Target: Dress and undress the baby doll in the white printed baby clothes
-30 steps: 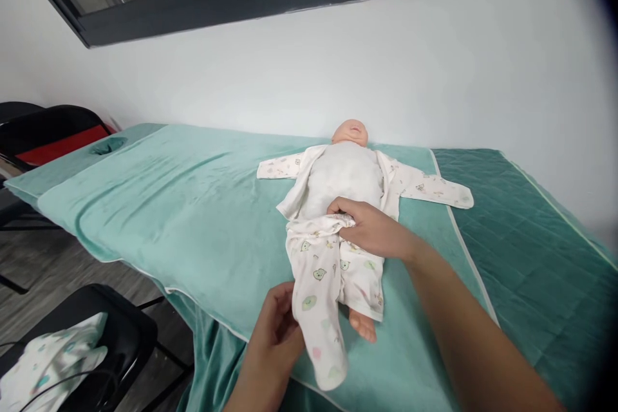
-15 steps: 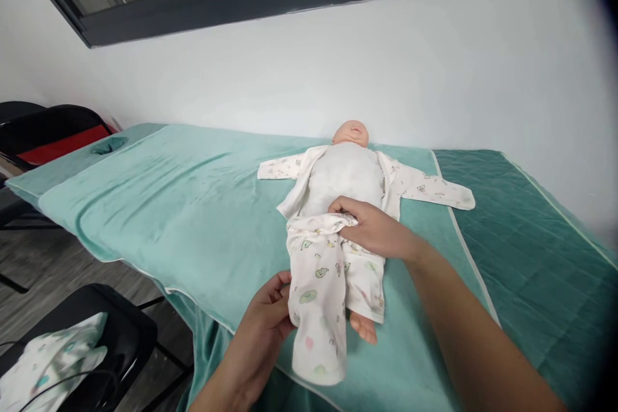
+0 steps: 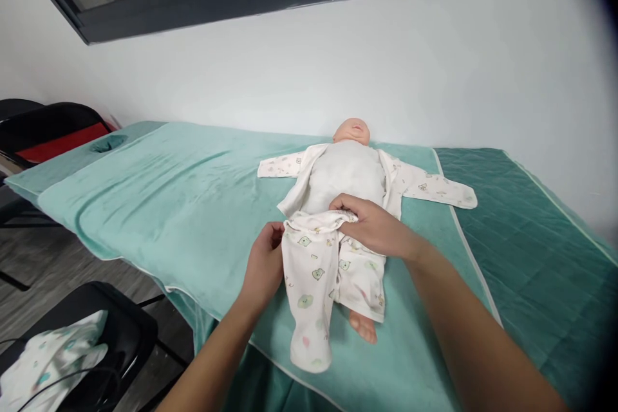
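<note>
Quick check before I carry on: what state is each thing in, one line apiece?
Doll: lying on its back
Jacket: open in front, sleeves spread
Pants: bunched at the waistband
Foot: bare, poking out of one pants leg
Right hand: gripping the waistband
Left hand: at the waistband's side, grip unclear
Teal cover: spread, wrinkled
Patterned cloth: crumpled on a chair

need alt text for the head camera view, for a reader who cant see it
The right hand grips, and the left hand touches, the waist of printed white pants on a baby doll. The doll lies face up on a teal-covered massage table, jacket open, one bare foot showing. A black chair holding cloth stands lower left.
</note>
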Demonstrator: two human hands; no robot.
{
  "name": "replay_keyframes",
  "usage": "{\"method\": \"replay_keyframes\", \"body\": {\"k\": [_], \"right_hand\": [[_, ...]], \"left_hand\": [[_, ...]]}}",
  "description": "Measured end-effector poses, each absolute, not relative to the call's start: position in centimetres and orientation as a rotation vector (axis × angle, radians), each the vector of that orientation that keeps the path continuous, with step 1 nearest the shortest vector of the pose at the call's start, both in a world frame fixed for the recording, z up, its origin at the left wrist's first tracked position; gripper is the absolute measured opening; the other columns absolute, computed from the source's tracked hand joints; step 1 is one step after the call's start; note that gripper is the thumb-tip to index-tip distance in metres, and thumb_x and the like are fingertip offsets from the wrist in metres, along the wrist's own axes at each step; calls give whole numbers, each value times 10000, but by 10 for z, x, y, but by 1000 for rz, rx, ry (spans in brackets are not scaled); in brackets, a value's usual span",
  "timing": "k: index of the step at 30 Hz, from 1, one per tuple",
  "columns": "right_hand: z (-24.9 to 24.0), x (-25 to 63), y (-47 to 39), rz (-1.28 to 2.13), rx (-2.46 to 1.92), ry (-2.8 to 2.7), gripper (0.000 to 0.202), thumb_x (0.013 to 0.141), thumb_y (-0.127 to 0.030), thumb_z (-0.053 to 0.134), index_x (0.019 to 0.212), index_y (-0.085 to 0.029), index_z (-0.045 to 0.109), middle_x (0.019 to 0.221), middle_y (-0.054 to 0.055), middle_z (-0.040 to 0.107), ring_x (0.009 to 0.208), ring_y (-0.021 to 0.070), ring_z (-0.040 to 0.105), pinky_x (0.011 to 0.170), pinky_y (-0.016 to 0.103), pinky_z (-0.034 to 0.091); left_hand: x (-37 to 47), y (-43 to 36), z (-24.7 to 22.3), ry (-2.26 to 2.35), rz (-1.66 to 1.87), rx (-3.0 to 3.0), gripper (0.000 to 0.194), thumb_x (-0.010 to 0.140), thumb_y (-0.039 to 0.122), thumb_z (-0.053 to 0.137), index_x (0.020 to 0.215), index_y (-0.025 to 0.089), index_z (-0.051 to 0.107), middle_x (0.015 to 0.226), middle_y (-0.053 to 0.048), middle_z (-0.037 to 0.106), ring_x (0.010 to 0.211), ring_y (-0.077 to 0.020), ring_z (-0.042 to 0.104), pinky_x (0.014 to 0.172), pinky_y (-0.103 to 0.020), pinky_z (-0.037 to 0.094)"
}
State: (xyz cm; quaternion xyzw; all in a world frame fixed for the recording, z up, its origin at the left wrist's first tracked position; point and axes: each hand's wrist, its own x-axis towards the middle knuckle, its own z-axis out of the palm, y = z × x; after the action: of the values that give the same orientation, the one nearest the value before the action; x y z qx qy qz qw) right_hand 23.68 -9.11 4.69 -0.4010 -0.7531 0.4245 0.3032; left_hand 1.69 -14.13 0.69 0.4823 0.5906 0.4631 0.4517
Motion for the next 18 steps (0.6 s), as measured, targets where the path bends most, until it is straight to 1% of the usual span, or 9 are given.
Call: {"method": "replay_keyframes", "body": {"k": [3,5,8,10,12,13,16,18], "right_hand": [[47,235,-92,1111,-1079,-1976,122,831,-193,490,914,-225,574,911,-20,617,852,164,562,732,268,406],[49,234,-93,1088,-1087,-2010,118,835,-195,498,919,-227,576,918,-19,623,858,166,563,738,272,404],[52,235,-95,1065,-1093,-2080,113,844,-222,527,941,-234,582,924,-17,625,845,168,557,730,278,397],[53,236,-96,1082,-1098,-2115,115,848,-272,563,955,-239,583,925,-14,622,836,174,557,720,281,400],[54,236,-96,1108,-1101,-2152,185,828,-343,628,978,-245,582,948,-11,627,848,185,565,717,285,404],[54,236,-96,1117,-1105,-2175,245,806,-376,665,1000,-252,581,968,-9,632,859,192,570,714,286,405],[54,235,-97,1098,-1148,-2269,407,735,-422,746,1070,-274,569,992,-5,644,862,210,579,675,283,392],[54,234,-98,1038,-1177,-2334,367,741,-405,737,1041,-275,570,941,-8,645,823,206,575,642,278,370]], "left_hand": [[20,-137,2,1485,1178,1257,257,798,317,643,1019,195,597,954,-29,697,800,-162,624,706,-264,484],[18,-143,-2,1537,1184,1263,242,831,344,623,1025,206,577,923,-17,685,773,-156,611,673,-253,473],[9,-164,-7,1697,1172,1213,257,879,452,578,986,219,559,772,18,633,660,-141,546,571,-230,411],[2,-181,-7,1757,1122,1203,310,898,521,534,884,213,564,669,32,563,614,-136,490,551,-230,378],[-2,-195,-6,1728,1028,1240,362,901,545,517,793,204,567,633,30,515,608,-136,458,554,-233,359],[-2,-200,-4,1687,973,1267,366,895,545,527,780,201,575,642,25,517,614,-138,457,555,-235,353],[4,-205,-1,1574,866,1354,328,884,521,556,828,202,602,704,10,562,641,-146,474,561,-240,345],[11,-201,0,1578,860,1420,309,903,502,530,843,205,591,710,12,563,650,-149,473,574,-245,346]]}}
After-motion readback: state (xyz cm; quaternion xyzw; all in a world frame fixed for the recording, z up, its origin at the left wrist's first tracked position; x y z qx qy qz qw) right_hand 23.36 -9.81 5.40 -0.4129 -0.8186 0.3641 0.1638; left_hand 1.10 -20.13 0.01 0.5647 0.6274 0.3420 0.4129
